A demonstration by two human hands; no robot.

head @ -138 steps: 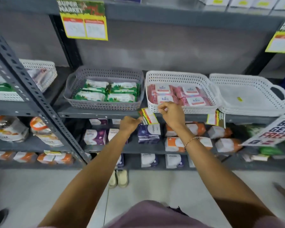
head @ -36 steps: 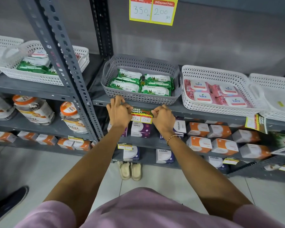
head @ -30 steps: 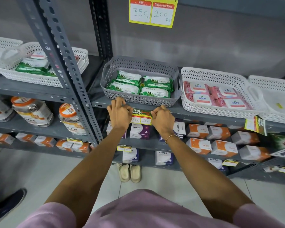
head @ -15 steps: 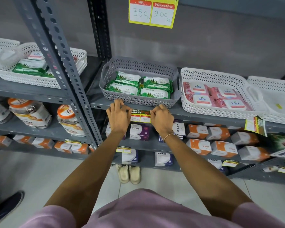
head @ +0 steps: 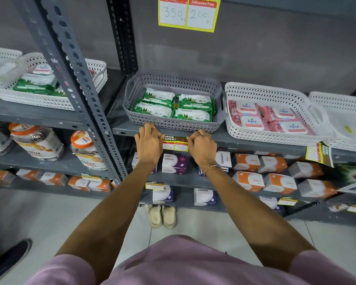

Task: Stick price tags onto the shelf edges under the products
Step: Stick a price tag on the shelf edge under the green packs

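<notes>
Both hands press a price tag (head: 175, 143) against the front edge of the grey shelf (head: 255, 140); the left hand (head: 149, 144) has its fingers curled over the tag's left end, the right hand (head: 202, 146) has its fingers curled over the right end, and neither grips anything else. The tag sits flat on the shelf edge, right below the grey basket (head: 173, 124) of green Origami wipe packs (head: 173, 105); its printed face reads "Super Market" above two handwritten prices. To the right, on the same shelf, a white basket (head: 261, 136) holds pink Kara wipe packs (head: 269, 118); a second tag (head: 319, 154) hangs tilted from the edge further right. Purple Viresi boxes (head: 174, 163) stand on the shelf below, between the wrists; a beaded bracelet (head: 211, 168) circles the right wrist.
</notes>
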